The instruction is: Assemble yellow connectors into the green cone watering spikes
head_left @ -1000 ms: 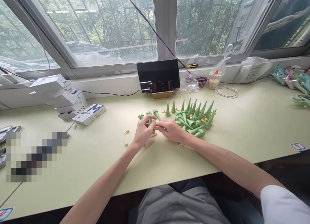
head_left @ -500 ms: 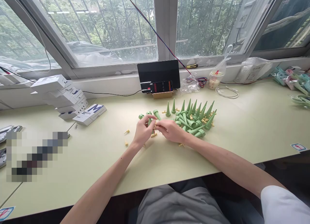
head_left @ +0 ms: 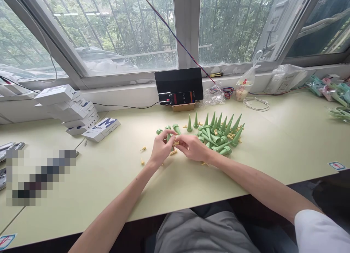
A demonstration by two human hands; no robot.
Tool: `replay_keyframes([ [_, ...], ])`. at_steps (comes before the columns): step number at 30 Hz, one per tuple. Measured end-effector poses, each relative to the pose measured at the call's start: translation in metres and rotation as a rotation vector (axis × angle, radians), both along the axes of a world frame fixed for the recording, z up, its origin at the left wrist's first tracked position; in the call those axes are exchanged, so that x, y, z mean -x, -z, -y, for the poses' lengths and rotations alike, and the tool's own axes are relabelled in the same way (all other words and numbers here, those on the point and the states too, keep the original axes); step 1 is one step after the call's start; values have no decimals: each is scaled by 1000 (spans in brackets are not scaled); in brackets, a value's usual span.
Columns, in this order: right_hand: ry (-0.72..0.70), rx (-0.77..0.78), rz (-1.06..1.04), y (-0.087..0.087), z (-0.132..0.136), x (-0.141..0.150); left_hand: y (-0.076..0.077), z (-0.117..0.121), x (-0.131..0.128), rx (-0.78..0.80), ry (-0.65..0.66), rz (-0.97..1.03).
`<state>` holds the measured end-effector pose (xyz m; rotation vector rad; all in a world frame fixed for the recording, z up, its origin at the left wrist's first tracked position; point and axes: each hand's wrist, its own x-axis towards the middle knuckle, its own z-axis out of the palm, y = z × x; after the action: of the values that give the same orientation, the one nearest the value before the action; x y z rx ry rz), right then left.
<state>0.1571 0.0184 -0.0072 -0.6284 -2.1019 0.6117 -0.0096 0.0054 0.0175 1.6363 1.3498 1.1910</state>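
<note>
In the head view my left hand [head_left: 160,148] and my right hand [head_left: 193,148] meet fingertip to fingertip above the table. Between them is a small yellow T-shaped plastic piece [head_left: 176,143], which both hands pinch. The fingers partly cover it. Just behind my left hand lie green ribbed-cap cones, one of them [head_left: 177,129] tilted on its side. A pile of green cones [head_left: 216,138] lies right of my right hand, with several more standing point up behind it. Another yellow piece [head_left: 173,152] rests below the fingertips.
Two loose yellow pieces, one of them a small pin [head_left: 142,161], lie left of my hands. A phone [head_left: 182,98] leans on a black screen [head_left: 177,79] at the back. White boxes [head_left: 68,107] are stacked at the left. A bagged cup [head_left: 242,89] stands back right.
The yellow piece between my fingertips shows more clearly now, and my right fingers have shifted slightly around it. Both arms stay in nearly the same place.
</note>
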Motion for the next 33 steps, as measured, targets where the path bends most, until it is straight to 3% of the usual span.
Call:
replay_keyframes([
  [13,45,-69,41,1,-2,1,1,1,-1,7,-5,13],
  [21,8,19,-6,2,-1,0,0,0,0,-6,1,-3],
  [33,25,-15,75,-1,-2,1,0,2,0,8,0,-3],
])
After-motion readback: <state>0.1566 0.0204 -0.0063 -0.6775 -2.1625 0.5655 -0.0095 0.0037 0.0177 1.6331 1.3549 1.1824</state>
